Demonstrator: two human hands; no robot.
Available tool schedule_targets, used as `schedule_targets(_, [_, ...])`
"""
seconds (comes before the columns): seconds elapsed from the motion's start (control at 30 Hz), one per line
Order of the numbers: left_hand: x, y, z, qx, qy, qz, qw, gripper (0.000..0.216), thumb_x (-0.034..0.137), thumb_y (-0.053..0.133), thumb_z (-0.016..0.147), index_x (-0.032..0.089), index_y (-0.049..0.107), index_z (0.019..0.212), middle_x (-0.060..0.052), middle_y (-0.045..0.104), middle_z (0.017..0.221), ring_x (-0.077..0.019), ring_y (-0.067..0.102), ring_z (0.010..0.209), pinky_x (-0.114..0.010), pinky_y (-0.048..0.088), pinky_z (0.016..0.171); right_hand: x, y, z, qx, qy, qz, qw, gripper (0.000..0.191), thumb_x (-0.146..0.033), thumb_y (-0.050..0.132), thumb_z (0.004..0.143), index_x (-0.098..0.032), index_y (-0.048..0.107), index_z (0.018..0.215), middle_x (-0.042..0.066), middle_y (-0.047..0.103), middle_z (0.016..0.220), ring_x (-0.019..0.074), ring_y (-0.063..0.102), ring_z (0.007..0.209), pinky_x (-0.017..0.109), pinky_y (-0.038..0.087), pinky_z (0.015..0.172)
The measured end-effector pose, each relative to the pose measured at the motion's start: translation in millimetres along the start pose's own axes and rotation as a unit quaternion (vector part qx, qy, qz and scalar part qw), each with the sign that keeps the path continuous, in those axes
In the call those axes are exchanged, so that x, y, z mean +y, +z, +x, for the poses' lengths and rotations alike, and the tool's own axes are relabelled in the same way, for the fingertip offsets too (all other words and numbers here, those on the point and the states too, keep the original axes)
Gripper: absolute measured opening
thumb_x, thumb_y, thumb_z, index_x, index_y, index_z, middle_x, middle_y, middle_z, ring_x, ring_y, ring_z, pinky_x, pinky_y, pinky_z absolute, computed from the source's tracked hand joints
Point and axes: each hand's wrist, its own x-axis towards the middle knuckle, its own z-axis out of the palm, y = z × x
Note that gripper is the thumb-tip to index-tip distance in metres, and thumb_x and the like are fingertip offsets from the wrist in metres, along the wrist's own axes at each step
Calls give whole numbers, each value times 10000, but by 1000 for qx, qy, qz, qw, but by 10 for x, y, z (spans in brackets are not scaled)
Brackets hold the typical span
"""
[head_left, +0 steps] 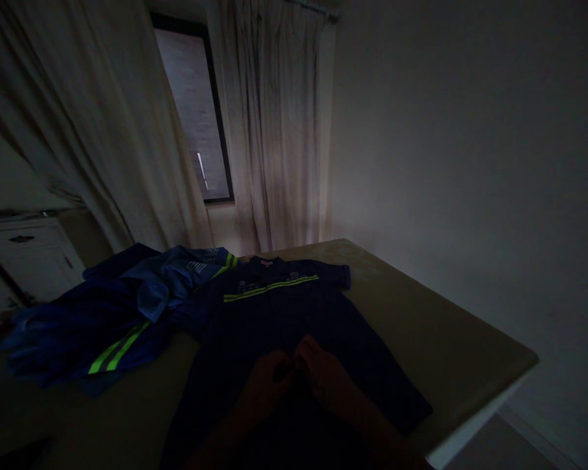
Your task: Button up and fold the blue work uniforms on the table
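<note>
A dark navy work shirt (pixel 294 307) with a yellow-green reflective stripe across the chest lies spread flat on the table (pixel 436 339). My left hand (pixel 264 385) and my right hand (pixel 326 375) meet at the shirt's middle front, fingers curled and pinched on the fabric there. The room is very dim, so what exactly the fingers pinch is hard to make out.
A heap of blue garments with reflective stripes (pixel 108 313) lies on the table's left side. Curtains (pixel 269 130) and a window (pixel 196 111) stand behind the table. A white cabinet (pixel 24 254) is at the far left, and the table's right edge (pixel 475 424) drops to the floor.
</note>
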Motion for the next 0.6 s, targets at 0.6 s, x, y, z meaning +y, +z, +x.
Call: schedule_targets(0.6, [-9,-103,3,3,79,5,997,128,315,608,919,198,651,891,-23,657,901,-169,597,828,-276,441,761,-8,16,-8,45,-6,83,996,139,-122,447,1009,-227,538,1014,29,559,1080,154,583,897,270,430,806])
